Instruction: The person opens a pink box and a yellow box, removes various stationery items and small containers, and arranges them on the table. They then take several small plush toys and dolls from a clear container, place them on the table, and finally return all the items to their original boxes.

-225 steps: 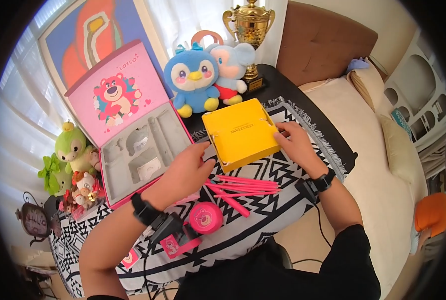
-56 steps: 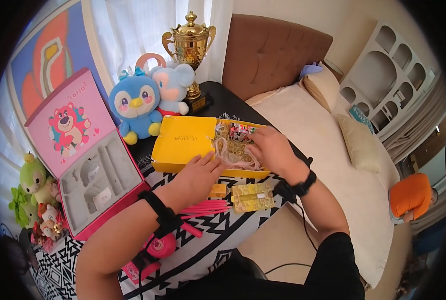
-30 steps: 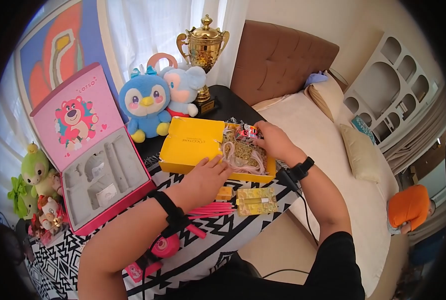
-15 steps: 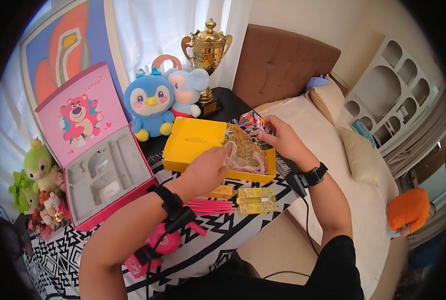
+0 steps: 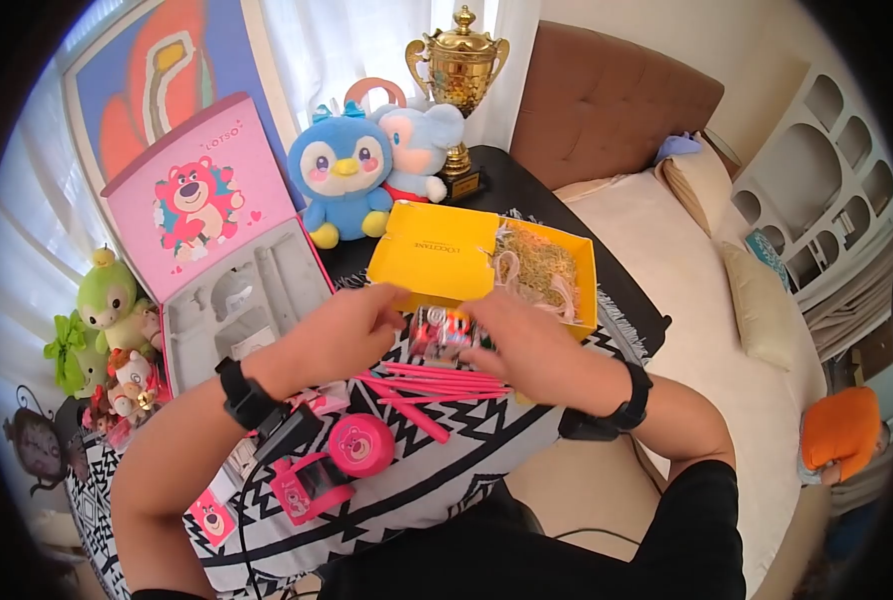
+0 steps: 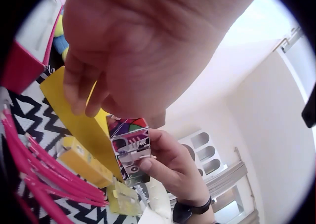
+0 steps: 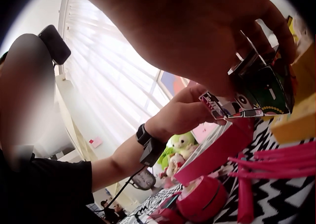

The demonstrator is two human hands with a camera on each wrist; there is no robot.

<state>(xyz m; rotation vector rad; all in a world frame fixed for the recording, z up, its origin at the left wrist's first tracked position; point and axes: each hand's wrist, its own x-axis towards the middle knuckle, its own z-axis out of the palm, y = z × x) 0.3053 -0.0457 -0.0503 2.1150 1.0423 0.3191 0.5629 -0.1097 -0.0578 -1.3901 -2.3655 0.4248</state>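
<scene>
A small box with a colourful printed pattern (image 5: pixel 439 332) is held in my right hand (image 5: pixel 537 345), above the patterned cloth and in front of the yellow gift box (image 5: pixel 589 300). In the left wrist view the right thumb lies along the side of the printed box (image 6: pixel 129 147). My left hand (image 5: pixel 342 335) hovers left of it, fingers loosely bent with nothing in them. The yellow box's lid (image 5: pixel 437 250) covers its left half. Straw-like filler (image 5: pixel 542 260) and a pale pink ribbon (image 5: pixel 564 305) show in the right half.
Pink pencils (image 5: pixel 447 380), a round pink case (image 5: pixel 362 445) and a pink tape dispenser (image 5: pixel 312 488) lie near the front edge. A pink case with an open lid (image 5: pixel 207 205) stands left. Plush toys (image 5: pixel 342 175) and a gold trophy (image 5: pixel 462 75) stand behind. Beyond is a bed (image 5: pixel 657 230).
The yellow box went from covered to partly uncovered. My right hand took the printed box out of it and brought it forward and left. My left hand came off the lid.
</scene>
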